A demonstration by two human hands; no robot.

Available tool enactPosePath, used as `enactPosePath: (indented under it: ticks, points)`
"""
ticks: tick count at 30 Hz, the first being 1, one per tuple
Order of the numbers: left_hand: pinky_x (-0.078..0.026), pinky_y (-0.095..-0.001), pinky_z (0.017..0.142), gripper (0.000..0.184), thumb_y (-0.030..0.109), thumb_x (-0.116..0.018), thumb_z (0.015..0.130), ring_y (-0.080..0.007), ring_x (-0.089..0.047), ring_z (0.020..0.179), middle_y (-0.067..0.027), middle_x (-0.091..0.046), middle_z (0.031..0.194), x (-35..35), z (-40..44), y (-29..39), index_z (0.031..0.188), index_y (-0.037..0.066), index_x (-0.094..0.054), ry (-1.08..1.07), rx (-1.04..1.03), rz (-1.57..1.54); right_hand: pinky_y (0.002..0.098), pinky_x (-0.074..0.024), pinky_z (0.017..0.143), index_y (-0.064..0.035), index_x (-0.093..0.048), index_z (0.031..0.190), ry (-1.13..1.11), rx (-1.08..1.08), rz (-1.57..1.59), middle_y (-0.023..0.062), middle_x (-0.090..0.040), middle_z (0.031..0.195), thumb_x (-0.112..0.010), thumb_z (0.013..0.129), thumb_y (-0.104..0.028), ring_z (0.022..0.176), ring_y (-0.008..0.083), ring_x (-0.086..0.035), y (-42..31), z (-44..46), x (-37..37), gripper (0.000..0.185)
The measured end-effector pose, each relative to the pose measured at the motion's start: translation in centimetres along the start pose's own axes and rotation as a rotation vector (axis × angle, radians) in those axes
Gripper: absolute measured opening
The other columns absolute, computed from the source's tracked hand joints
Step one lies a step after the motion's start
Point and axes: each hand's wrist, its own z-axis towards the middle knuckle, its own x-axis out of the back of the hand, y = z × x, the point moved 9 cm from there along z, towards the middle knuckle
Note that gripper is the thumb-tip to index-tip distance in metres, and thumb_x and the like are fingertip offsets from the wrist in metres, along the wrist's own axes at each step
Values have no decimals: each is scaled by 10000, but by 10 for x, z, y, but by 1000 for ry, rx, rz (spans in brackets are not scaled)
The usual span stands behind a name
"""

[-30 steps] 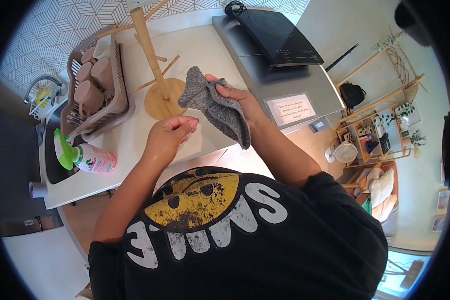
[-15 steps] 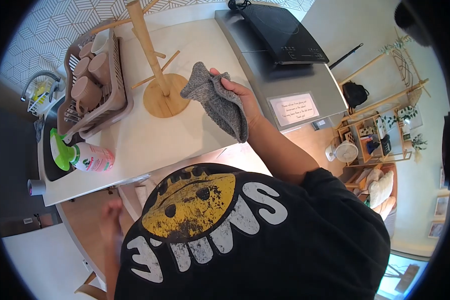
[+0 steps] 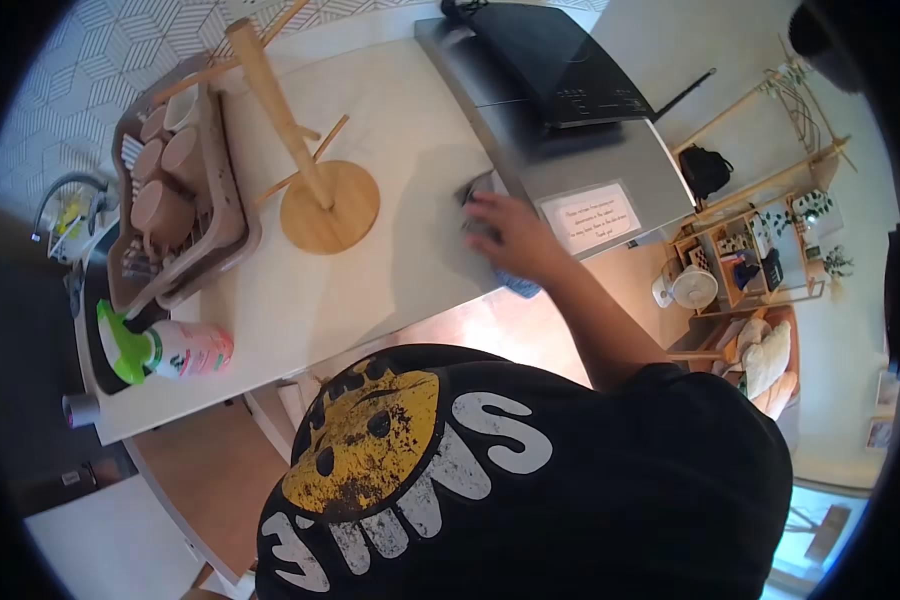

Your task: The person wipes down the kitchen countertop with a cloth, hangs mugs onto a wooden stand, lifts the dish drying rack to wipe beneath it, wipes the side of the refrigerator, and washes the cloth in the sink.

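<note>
On the grey cloth (image 3: pixel 480 186) with the right hand (image 3: pixel 508 228), near the front edge of the counter (image 3: pixel 410 165)!
Could slide off if dragged too far. Looks bunched and dark, mostly covered and blurred; can't tell if gripped or just pressed. No sight of the left hand.

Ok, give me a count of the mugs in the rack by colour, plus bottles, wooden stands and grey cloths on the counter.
Pink mugs: 4 visible
White mugs: 1
Bottles: 1
Wooden stands: 1
Grey cloths, at the right hand: 1
Total: 8
</note>
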Motion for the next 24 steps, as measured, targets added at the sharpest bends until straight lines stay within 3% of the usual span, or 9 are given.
enactPosePath:
  ticks: [1, 2, 4, 8, 11, 14, 16, 19, 24]
  points:
    - [-453, -306, 789, 200, 76, -621, 911, -179, -577, 923, -79, -614, 1041, 1, 3, 19, 1103, 23, -636, -11, -51, 23, 438, -397, 1066, -80, -586, 1317, -89, 90, -244, 209, -508, 1396, -682, 879, -329, 1310, 378, -466, -1, -8, -20, 512]
    - [-456, -309, 797, 211, 72, -618, 911, -184, -580, 936, -84, -616, 1057, 3, 5, 38, 1115, 21, -633, -19, -102, 54, 438, -397, 1066, -80, -586, 1317, -76, 74, -255, 209, -508, 1396, -682, 879, -329, 1310, 378, -466, 3, -15, -27, 512]
    - [-461, -316, 814, 234, 65, -611, 911, -196, -586, 960, -93, -619, 1089, 9, 4, 79, 1139, 17, -627, -30, -201, 105, 491, -271, 1146, -86, -515, 1392, -131, 15, -312, 208, -370, 1515, -582, 916, -463, 1424, 371, -309, 8, -23, -47, 611]
    - [-471, -329, 848, 281, 51, -598, 911, -218, -599, 1008, -112, -625, 1151, 37, -13, 166, 1188, 10, -615, 0, -412, 204, 486, -206, 1180, 17, -436, 1424, -87, -117, -425, 225, -336, 1534, -499, 965, -408, 1450, 367, -268, 13, -34, -52, 629]
    - [-479, -339, 874, 316, 41, -588, 911, -235, -609, 1045, -126, -629, 1199, 68, -37, 245, 1225, 4, -606, 88, -611, 266, 478, -202, 1182, 35, -401, 1435, -58, -164, -563, 239, -302, 1546, -489, 973, -381, 1457, 364, -250, 22, -23, -64, 627]
    - [-487, -349, 899, 352, 31, -579, 911, -252, -618, 1081, -140, -634, 1246, 106, -72, 333, 1262, -2, -597, 239, -761, 264, 468, -193, 1189, 64, -384, 1435, -9, -222, -465, 261, -304, 1539, -456, 984, -352, 1461, 360, -249, 39, 31, -74, 618]
    - [-483, -336, 899, 396, 30, -584, 905, -224, -614, 1032, -134, -643, 1216, 126, -78, 379, 1300, 10, -576, 309, -567, 121, 463, -197, 1189, 69, -384, 1432, 34, -244, -427, 266, -315, 1532, -454, 985, -343, 1456, 364, -257, 51, 77, -78, 612]
    - [-488, -349, 889, 553, 76, -614, 900, -217, -559, 1099, -129, -532, 1372, 128, -77, 457, 1428, 40, -453, 348, -713, 76, 443, -173, 1202, 77, -345, 1456, 41, -317, -418, 260, -274, 1554, -401, 1002, -346, 1464, 359, -237, 74, 146, -89, 623]
    - [-423, -398, 1019, 711, 163, -671, 880, -262, -484, 1252, -137, -427, 1468, 104, -23, 549, 1499, 61, -335, 249, -838, -54, 439, -170, 1204, 68, -311, 1475, 53, -372, -399, 246, -265, 1563, -371, 1011, -337, 1463, 365, -231, 100, 248, -97, 619]
